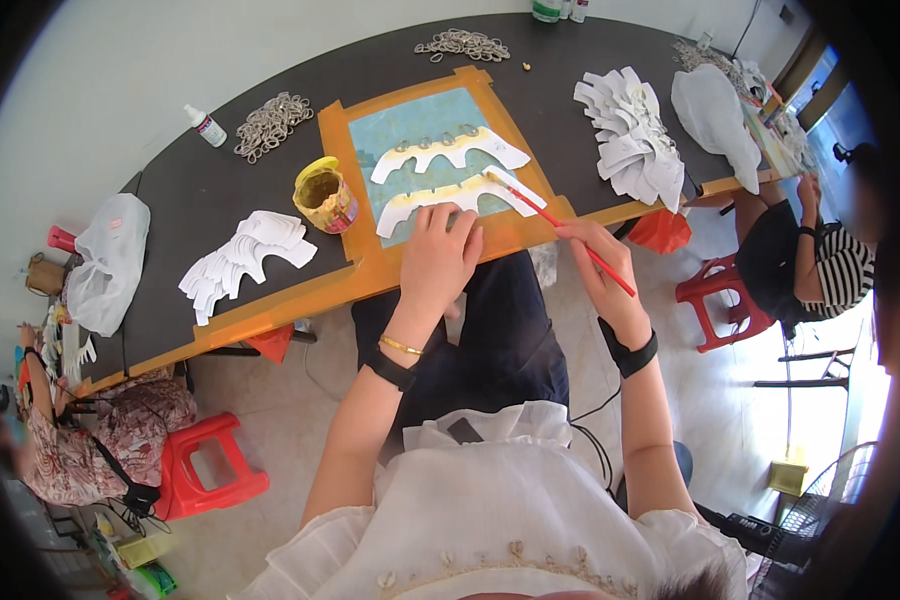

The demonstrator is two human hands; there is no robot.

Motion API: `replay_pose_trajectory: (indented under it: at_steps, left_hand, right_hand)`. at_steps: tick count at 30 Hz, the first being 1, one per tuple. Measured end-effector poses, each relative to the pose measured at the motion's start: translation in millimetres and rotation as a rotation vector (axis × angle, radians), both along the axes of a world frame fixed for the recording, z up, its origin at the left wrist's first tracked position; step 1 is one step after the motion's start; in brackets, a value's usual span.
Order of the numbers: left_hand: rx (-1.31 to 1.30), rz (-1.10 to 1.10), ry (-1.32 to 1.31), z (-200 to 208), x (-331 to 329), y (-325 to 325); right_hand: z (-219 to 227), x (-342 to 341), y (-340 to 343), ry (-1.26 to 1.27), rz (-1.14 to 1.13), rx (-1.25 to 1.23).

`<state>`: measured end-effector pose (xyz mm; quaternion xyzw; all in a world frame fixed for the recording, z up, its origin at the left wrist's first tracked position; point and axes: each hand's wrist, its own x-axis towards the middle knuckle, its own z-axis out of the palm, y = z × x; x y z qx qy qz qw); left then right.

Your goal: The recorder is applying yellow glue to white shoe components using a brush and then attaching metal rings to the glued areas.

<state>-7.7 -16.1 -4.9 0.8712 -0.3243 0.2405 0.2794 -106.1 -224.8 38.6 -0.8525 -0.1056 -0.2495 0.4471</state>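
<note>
My right hand (602,268) is closed around the red handle of a thin brush (545,213). Its bristles touch the right end of the nearer white scalloped piece (407,212), which bears a yellowish smear along its upper edge. On that same piece rest the fingertips of my left hand (440,250), stretched out and holding it flat. Just beyond lies a second white scalloped piece (505,152), with several metal rings (448,140) along its yellowish edge. Both pieces lie on a light blue sheet (370,125) bordered with tan tape. Left of the sheet stands an open yellowish tub (340,212).
Stacked white pieces (240,262) lie left, with a heap (630,135) right. Two piles of metal rings (273,127) (462,45) and a small bottle (207,127) stand farther back. Plastic bags (110,265) (715,122) lie towards both ends. Other people sit on red stools (215,470) (705,310).
</note>
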Motion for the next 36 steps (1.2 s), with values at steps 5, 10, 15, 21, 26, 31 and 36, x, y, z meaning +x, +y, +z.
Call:
replay_pose_trajectory:
  at_steps: [5, 10, 15, 21, 26, 31, 36]
  left_hand:
    - [-0.022, -0.012, -0.009, 0, -1, 0]
    - [-0.019, -0.01, -0.022, -1, 0, 2]
    - [-0.007, -0.005, 0.001, 3, -1, 0]
    - [0.002, 0.041, -0.083, 0, 2, -4]
    - [-0.042, 0.031, -0.096, 0, 1, -4]
    - [-0.064, 0.045, -0.128, -1, 3, -4]
    - [-0.047, 0.04, -0.135, -6, 6, -3]
  right_hand:
    - [-10, 6, 3, -0.024, -0.02, 0.057]
    - [-26, 27, -11, 0.085, -0.048, 0.729]
    - [-37, 37, -38, 0.183, -0.076, 1.166]
    - [-41, 43, -47, 0.18, -0.067, 1.403]
    - [-44, 44, -73, 0.095, -0.063, 1.72]
    - [-15, 32, -83, -0.053, 0.311, 1.677]
    - [61, 22, -18, -0.074, 0.284, 1.106]
